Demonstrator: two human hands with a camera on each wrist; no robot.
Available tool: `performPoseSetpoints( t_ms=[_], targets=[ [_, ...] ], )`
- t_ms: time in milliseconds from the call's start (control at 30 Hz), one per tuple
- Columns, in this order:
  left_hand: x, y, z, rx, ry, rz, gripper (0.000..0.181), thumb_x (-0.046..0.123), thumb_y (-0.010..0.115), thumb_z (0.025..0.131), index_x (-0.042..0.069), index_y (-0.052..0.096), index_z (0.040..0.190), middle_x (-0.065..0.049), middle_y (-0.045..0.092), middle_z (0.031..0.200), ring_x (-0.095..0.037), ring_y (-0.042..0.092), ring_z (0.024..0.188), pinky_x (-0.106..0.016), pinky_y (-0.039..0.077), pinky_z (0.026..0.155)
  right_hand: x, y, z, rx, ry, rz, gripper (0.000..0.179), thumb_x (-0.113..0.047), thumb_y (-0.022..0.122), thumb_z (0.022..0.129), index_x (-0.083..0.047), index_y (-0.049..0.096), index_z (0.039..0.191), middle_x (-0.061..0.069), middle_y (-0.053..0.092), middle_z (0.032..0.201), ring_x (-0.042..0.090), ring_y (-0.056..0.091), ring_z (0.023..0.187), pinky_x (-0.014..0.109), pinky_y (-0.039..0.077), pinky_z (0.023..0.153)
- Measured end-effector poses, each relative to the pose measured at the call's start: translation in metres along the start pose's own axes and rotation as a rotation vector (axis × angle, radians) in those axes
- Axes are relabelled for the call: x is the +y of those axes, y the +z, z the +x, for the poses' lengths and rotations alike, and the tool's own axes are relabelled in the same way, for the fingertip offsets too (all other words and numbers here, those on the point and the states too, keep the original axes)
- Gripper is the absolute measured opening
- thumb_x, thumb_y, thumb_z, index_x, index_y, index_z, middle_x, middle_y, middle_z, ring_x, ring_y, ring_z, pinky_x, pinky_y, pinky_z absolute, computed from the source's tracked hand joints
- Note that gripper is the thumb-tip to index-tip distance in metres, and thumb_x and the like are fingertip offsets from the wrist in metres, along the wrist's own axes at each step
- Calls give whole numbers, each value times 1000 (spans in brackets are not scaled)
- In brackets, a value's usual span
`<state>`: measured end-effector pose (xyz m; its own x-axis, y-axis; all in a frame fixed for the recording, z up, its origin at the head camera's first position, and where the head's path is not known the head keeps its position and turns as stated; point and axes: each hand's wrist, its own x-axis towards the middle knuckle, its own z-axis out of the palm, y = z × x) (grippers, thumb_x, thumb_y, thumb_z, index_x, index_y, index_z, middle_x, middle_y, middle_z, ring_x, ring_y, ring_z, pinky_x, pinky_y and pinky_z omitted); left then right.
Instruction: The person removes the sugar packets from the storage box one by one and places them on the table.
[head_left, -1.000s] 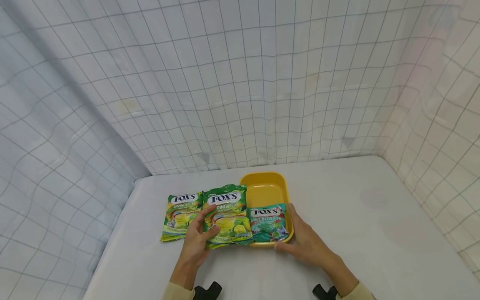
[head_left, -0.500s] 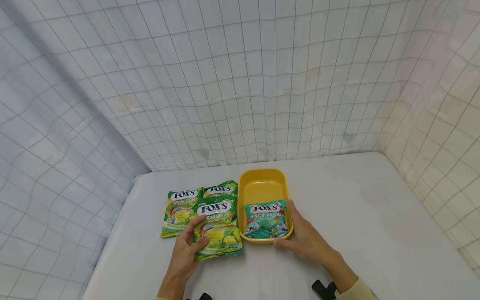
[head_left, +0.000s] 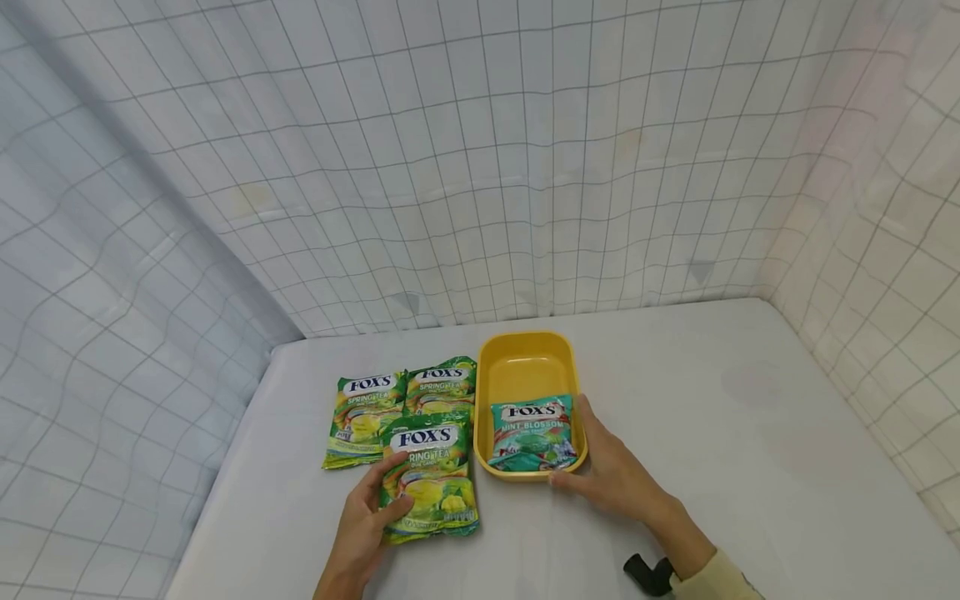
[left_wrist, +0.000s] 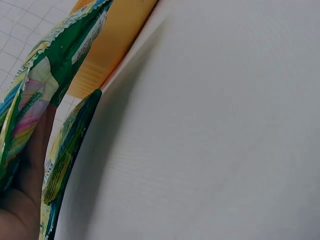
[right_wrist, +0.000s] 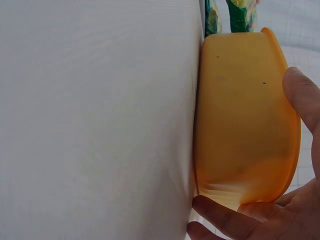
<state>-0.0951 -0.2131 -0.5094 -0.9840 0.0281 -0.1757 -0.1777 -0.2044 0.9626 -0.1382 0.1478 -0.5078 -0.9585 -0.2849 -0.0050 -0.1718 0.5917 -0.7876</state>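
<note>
My left hand (head_left: pixel 358 529) grips a green Fox's Spring Tea candy bag (head_left: pixel 433 477) by its left side, thumb on the front. The left wrist view shows this candy bag (left_wrist: pixel 65 60) raised and tilted off the table. Two more Spring Tea bags lie behind it, one at the left (head_left: pixel 366 421) and one partly covered (head_left: pixel 441 388). To the right stands a yellow tray (head_left: pixel 525 348) with a teal Fox's Mint Blossom bag (head_left: pixel 532 437) in its near half. My right hand (head_left: pixel 611 475) holds the tray's near right corner, thumb on the near side and fingers along the right wall.
A white table (head_left: pixel 697 417) carries everything, its back edge against a white gridded curtain (head_left: pixel 540 183). Similar cloth hangs at the left and right. A black strap piece (head_left: pixel 648 575) sits at my right wrist.
My left hand has drawn the Spring Tea bag left and toward me, away from beside the tray, uncovering another Spring Tea bag behind it. The right hand stays at the tray's corner.
</note>
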Motion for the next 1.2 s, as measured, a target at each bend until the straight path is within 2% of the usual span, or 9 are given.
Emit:
performPoseSetpoints(
  t_ms=[267, 333, 400, 500, 633, 833, 1000, 1200],
  targets=[
    [-9, -5, -6, -8, -51, 16, 64, -6, 70, 92, 1, 44, 150, -9, 31, 156, -18, 60, 119, -32, 56, 91, 1, 0, 1, 6, -6, -1, 126, -50, 85, 80, -12, 0, 165, 11, 16, 169, 31, 23, 152, 55, 25, 118],
    [-11, -5, -7, 1, -53, 34, 65, -5, 71, 91, 1, 45, 150, -9, 29, 157, -11, 55, 122, -30, 55, 93, 1, 0, 1, 7, -3, 1, 127, -52, 85, 79, -13, 0, 165, 11, 16, 169, 31, 23, 152, 55, 25, 118],
    [-14, -6, -8, 5, -54, 47, 65, -5, 71, 91, 0, 44, 150, -11, 29, 158, -10, 54, 123, -30, 54, 93, 2, 0, 1, 8, 0, 0, 128, -53, 85, 79, -13, -1, 165, 11, 16, 169, 32, 23, 152, 55, 25, 118],
    [-16, -5, -9, 25, -83, 43, 64, -8, 69, 91, 1, 44, 150, -14, 32, 157, -13, 55, 123, -32, 54, 94, 2, 0, 1, 4, -5, 2, 128, -55, 84, 79, -12, 0, 165, 11, 15, 169, 32, 23, 152, 55, 25, 118],
    [-18, -5, -10, 53, -124, 3, 64, -13, 65, 90, 3, 45, 149, -15, 37, 153, -24, 58, 121, -36, 55, 93, 1, 1, 1, 3, -17, 7, 128, -55, 84, 79, -11, 0, 165, 11, 15, 169, 32, 23, 152, 55, 25, 118],
    [-16, -4, -8, 60, -120, 17, 64, -18, 63, 89, 2, 46, 148, -16, 38, 152, -26, 57, 122, -36, 56, 92, 1, 0, 1, 1, -4, 9, 128, -55, 84, 79, -13, -1, 165, 10, 15, 169, 31, 23, 152, 55, 24, 118],
    [-15, -4, -7, 64, -112, 75, 64, -19, 62, 89, 1, 46, 148, -16, 38, 153, -23, 57, 121, -34, 55, 92, 0, 1, 1, 3, 2, 6, 128, -55, 84, 79, -13, -1, 165, 10, 15, 169, 31, 24, 152, 55, 25, 118],
    [-14, -1, -6, 124, -91, 235, 60, -16, 66, 88, 1, 52, 144, -18, 46, 150, -23, 60, 116, -31, 57, 87, 1, 2, 0, 4, 5, 13, 129, -57, 84, 78, -14, -1, 165, 10, 16, 169, 31, 24, 151, 55, 25, 118]
  ],
)
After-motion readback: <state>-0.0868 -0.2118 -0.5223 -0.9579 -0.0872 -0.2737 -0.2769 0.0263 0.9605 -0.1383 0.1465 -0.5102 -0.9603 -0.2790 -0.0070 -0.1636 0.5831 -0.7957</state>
